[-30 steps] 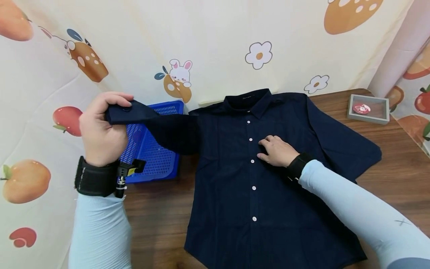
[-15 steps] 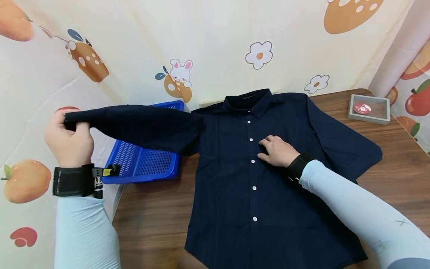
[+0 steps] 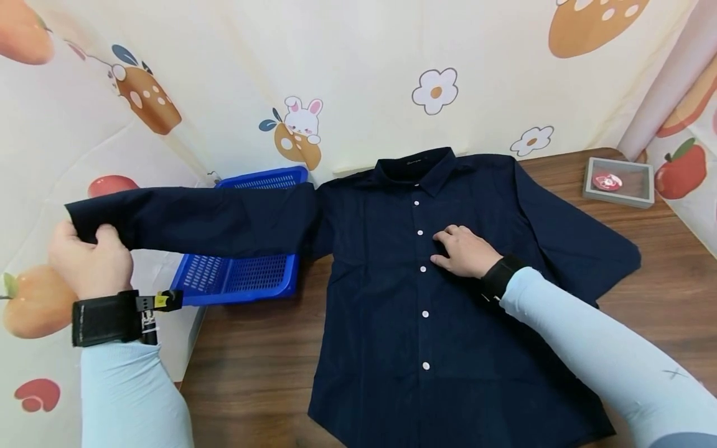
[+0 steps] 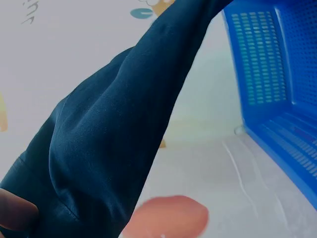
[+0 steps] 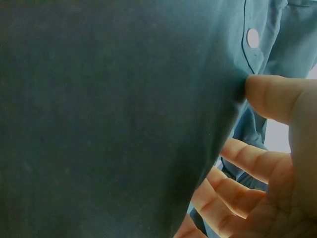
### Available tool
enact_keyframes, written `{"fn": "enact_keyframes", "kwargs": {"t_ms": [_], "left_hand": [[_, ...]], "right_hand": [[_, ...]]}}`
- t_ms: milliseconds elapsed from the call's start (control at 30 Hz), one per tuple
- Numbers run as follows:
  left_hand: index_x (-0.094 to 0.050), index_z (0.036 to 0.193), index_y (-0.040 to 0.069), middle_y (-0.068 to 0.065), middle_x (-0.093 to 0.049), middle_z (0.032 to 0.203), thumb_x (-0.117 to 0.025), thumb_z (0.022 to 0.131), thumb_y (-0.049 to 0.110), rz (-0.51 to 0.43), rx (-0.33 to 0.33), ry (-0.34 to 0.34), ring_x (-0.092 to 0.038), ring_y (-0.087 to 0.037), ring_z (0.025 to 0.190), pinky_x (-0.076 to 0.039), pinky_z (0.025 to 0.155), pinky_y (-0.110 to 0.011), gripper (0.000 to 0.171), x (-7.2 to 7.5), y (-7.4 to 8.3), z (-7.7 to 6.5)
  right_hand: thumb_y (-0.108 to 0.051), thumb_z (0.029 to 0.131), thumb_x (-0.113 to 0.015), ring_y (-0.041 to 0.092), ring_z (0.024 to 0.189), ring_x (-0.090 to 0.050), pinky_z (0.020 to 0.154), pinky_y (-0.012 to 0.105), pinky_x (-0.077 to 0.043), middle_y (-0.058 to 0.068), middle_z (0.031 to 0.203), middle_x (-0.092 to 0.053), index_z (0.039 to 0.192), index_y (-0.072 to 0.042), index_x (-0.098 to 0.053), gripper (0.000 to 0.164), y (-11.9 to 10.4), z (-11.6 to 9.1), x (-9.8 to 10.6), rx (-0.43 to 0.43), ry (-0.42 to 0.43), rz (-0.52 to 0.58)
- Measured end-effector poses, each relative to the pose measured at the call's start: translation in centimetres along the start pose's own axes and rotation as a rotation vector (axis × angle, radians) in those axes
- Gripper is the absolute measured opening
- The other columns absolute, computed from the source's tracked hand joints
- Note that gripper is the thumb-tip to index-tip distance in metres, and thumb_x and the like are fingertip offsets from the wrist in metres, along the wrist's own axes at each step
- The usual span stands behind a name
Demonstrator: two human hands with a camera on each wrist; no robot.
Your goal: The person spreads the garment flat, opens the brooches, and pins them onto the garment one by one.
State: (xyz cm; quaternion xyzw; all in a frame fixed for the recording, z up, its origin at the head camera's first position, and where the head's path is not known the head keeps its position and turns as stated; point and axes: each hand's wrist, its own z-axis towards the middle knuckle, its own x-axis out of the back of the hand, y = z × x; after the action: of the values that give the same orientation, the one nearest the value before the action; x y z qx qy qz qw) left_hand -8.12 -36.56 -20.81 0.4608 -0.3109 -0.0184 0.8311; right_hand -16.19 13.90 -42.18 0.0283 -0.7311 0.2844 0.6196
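Observation:
A navy button-up shirt (image 3: 375, 311) lies front side up on the wooden table, collar toward the wall, with white buttons down its middle. My left hand (image 3: 92, 261) grips the cuff end of one sleeve (image 3: 224, 218), which stretches out to the left over the blue basket. In the left wrist view the raised sleeve (image 4: 114, 114) slants up from my fingertip (image 4: 17, 210). My right hand (image 3: 466, 252) rests on the shirt's chest beside the button row, thumb apart from the fingers. The right wrist view shows its fingertips (image 5: 242, 153) against the fabric.
A blue perforated plastic basket (image 3: 235, 297) stands at the table's left, partly hidden by the sleeve. A small grey-framed box (image 3: 618, 198) with a red-and-white item sits at the back right. A printed curtain (image 3: 364, 74) hangs behind the table.
My left hand has moved left and down with the cuff, drawing the bent sleeve out nearly straight. The right hand stays in place on the shirt.

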Motion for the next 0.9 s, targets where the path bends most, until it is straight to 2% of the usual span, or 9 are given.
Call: {"fn": "enact_keyframes", "kwargs": {"t_ms": [133,233,367,433,533,667,900], "left_hand": [[-0.059,0.094,0.029,0.019,-0.054,0.093,-0.048,0.091,0.014,0.021,0.040,0.014,-0.046,0.001,0.092,-0.035,0.085,-0.019,0.019,0.3,-0.9,0.1],[-0.059,0.099,0.029,0.016,-0.056,0.099,-0.047,0.091,0.015,0.041,0.079,0.025,-0.048,-0.002,0.098,-0.036,0.089,-0.020,0.020,0.4,-1.3,0.2],[-0.062,0.108,0.023,0.008,-0.060,0.110,-0.047,0.091,0.017,0.095,0.106,0.028,-0.050,-0.009,0.107,-0.036,0.092,-0.021,0.024,0.3,-1.9,0.2],[-0.064,0.114,0.013,0.000,-0.062,0.119,-0.045,0.091,0.017,0.148,0.089,0.014,-0.051,-0.016,0.113,-0.038,0.095,-0.026,0.031,0.0,-2.2,0.1],[-0.060,0.123,0.001,-0.011,-0.059,0.130,-0.043,0.091,0.016,0.200,0.032,-0.039,-0.051,-0.028,0.120,-0.038,0.101,-0.038,0.039,-0.6,-2.6,-0.1],[-0.056,0.124,-0.007,-0.022,-0.057,0.129,-0.042,0.091,0.013,0.267,-0.090,-0.132,-0.051,-0.041,0.118,-0.038,0.100,-0.053,0.042,-1.9,-3.1,-0.4],[-0.054,0.124,-0.011,-0.034,-0.056,0.120,-0.042,0.093,0.011,0.359,-0.258,-0.329,-0.050,-0.052,0.109,-0.038,0.094,-0.060,0.040,-4.6,-3.2,-0.6]], "right_hand": [[-0.033,0.091,-0.065,0.039,0.114,-0.048,0.095,0.053,-0.041,0.024,0.126,-0.053,0.127,0.000,-0.058,0.049,-0.1,0.0,0.0,0.005,0.007,-0.002],[-0.032,0.091,-0.065,0.039,0.115,-0.048,0.096,0.053,-0.041,0.023,0.126,-0.053,0.126,-0.001,-0.059,0.048,-0.1,-0.1,0.0,-0.001,0.016,-0.001],[-0.032,0.091,-0.065,0.039,0.115,-0.048,0.096,0.053,-0.041,0.023,0.126,-0.053,0.127,-0.001,-0.058,0.049,-0.1,-0.1,0.0,-0.008,0.012,0.001],[-0.032,0.091,-0.065,0.039,0.116,-0.048,0.096,0.053,-0.041,0.023,0.126,-0.053,0.127,0.000,-0.058,0.049,0.0,-0.1,0.0,-0.006,0.011,0.000],[-0.033,0.091,-0.065,0.038,0.115,-0.048,0.096,0.053,-0.041,0.023,0.127,-0.053,0.127,-0.001,-0.058,0.049,0.0,-0.1,0.0,-0.008,0.009,0.000],[-0.033,0.091,-0.065,0.038,0.116,-0.048,0.096,0.053,-0.041,0.022,0.127,-0.053,0.128,-0.001,-0.058,0.049,0.1,0.1,-0.1,-0.015,0.005,-0.001],[-0.033,0.091,-0.065,0.038,0.116,-0.047,0.097,0.053,-0.040,0.023,0.128,-0.052,0.128,-0.001,-0.057,0.049,0.1,0.0,-0.2,-0.021,-0.003,-0.003]]}}
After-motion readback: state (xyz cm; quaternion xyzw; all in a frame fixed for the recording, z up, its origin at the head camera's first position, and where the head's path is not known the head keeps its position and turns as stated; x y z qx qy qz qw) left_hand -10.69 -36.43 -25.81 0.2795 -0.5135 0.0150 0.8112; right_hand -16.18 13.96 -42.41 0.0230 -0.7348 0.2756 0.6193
